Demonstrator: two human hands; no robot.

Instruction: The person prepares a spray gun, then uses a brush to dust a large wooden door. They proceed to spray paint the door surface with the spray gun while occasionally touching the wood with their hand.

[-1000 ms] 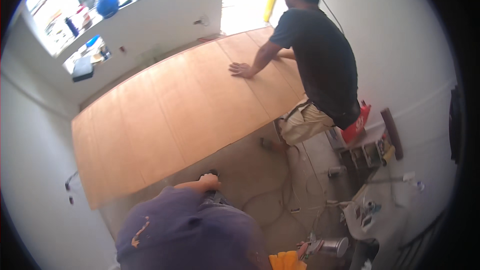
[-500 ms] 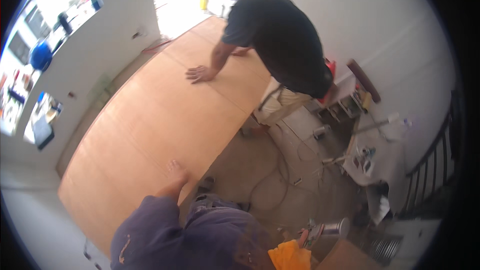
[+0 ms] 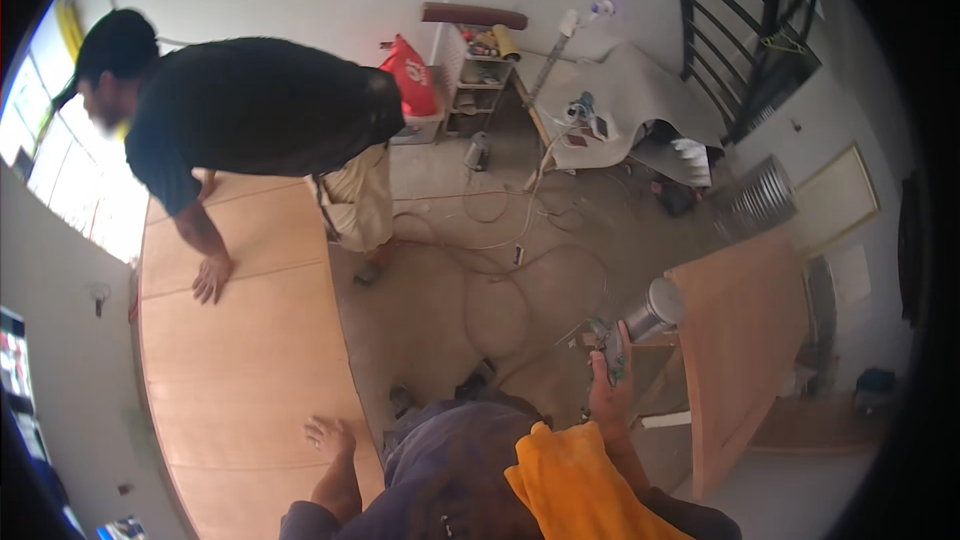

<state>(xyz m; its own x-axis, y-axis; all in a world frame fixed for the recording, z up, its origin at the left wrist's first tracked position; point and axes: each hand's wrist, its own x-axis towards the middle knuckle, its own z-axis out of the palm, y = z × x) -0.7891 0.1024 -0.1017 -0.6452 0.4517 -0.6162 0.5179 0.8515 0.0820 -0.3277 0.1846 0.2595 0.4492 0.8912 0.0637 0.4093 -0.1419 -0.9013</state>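
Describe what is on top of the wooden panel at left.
The wooden panel bears the person's left hand and a co-worker's hand. The co-worker's body partly covers its far end; anything there is hidden.

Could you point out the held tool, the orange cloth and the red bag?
Held tool [image 3: 652, 313]: head view, its silver can.
Orange cloth [image 3: 572, 475]: head view, middle of its visible folds.
Red bag [image 3: 412, 82]: head view, middle of its front.

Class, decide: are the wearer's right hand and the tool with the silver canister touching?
Touching. The head view shows the right hand closed around the tool, with no gap between them.
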